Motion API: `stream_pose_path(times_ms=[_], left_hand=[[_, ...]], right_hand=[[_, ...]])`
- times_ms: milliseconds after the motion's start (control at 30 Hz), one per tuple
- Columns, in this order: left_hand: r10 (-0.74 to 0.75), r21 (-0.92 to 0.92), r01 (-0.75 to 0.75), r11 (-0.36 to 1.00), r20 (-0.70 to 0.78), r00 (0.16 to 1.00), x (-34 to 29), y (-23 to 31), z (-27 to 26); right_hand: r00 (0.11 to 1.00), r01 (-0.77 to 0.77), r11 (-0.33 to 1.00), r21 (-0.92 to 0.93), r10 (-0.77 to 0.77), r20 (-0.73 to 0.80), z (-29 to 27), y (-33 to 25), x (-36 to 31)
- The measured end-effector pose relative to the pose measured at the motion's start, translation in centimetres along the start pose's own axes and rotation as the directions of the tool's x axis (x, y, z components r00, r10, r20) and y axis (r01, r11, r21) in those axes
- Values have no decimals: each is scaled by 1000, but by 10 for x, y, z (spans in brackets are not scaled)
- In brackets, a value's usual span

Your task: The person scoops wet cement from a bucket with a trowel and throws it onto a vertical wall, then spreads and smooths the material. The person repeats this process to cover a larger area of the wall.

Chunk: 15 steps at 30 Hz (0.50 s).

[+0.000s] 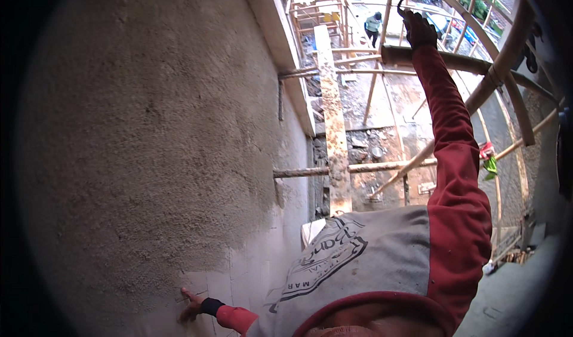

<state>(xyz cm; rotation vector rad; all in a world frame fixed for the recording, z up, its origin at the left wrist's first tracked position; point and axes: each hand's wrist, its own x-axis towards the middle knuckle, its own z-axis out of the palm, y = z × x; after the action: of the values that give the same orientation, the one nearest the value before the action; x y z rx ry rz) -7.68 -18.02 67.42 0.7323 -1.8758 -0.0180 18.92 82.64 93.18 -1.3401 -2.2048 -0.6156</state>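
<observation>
Gripping a dark, bent-necked tool (401, 7), the right hand (421, 31) reaches up and to the right of the far end of the long, stained plank (333, 116), its fingers clamped around the handle; the tool's outer part is lost in glare. Well to the left of the plank and low down, the left hand (192, 308) has its fingers apart, with a dark band (212, 306) at the wrist; it is close to the wall (149, 128), though whether it touches cannot be told. That wall fills the space left of the plank, coated in rough grey plaster, with paler blocks (253, 268) showing nearer the plank's close end. A thin pole (388, 165) crosses beneath the plank. To the plank's right are a thick bamboo pole (397, 55) behind the right forearm, a red and green cloth (489, 161), and, farther off, another person (373, 26).
</observation>
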Motion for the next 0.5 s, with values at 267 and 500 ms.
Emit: stream_pose_path(times_ms=[267, 500], left_hand=[[22, -53, -24, 998, -45, 999, 4, 6, 5], [4, -133, -10, 991, -42, 999, 4, 3, -1]], right_hand=[[983, 120, 990, 71, -109, -147, 71, 27, 26], [969, 204, 978, 48, -194, -156, 85, 21, 23]])
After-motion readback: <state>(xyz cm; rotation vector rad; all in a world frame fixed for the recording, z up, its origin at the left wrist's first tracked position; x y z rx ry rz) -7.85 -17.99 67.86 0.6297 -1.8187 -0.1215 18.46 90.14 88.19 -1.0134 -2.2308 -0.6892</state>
